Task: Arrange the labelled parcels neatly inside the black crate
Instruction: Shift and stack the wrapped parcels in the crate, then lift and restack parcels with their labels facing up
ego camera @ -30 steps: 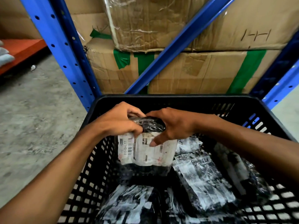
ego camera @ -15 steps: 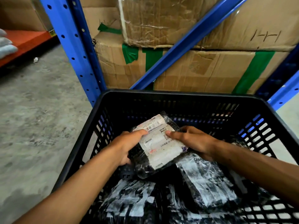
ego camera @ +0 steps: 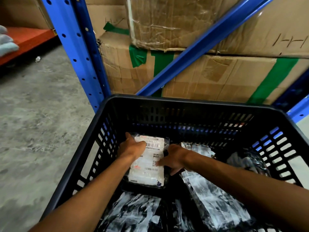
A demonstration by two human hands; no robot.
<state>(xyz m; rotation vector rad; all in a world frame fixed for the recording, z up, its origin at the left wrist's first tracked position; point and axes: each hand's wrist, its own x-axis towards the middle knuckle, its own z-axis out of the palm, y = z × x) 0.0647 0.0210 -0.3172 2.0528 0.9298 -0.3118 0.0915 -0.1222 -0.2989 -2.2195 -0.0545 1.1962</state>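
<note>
I observe the left hand [ego camera: 132, 148] lying palm-down on the upper left part of the labelled parcel [ego camera: 148, 163], fingers curled over its top left corner beside the barcode. The right hand [ego camera: 173, 159] rests on the parcel's right edge, fingertips [ego camera: 158, 163] pressed on the white label near a small printed code, thumb reaching down the side. Both hands bear on the parcel; I cannot tell whether either one actually grips it or only presses it flat.

The parcel is a dark plastic bag with a large white label facing up. It lies roughly flat in the far left part of the black crate [ego camera: 184, 101], its long side running away from me, close to the left wall.

Other wrapped parcels lie in the crate: one long glossy parcel [ego camera: 212, 200] just right of the held one, under my right forearm; another [ego camera: 133, 213] nearest me at the bottom; a crumpled one [ego camera: 247, 161] against the right wall. Their labels are blurred and unreadable.

Beyond the crate stand a blue rack upright [ego camera: 75, 47] and a diagonal blue brace [ego camera: 200, 47], with cardboard boxes [ego camera: 209, 76] stacked behind, patched with green tape [ego camera: 274, 79]. Grey concrete floor [ego camera: 33, 123] lies to the left.
</note>
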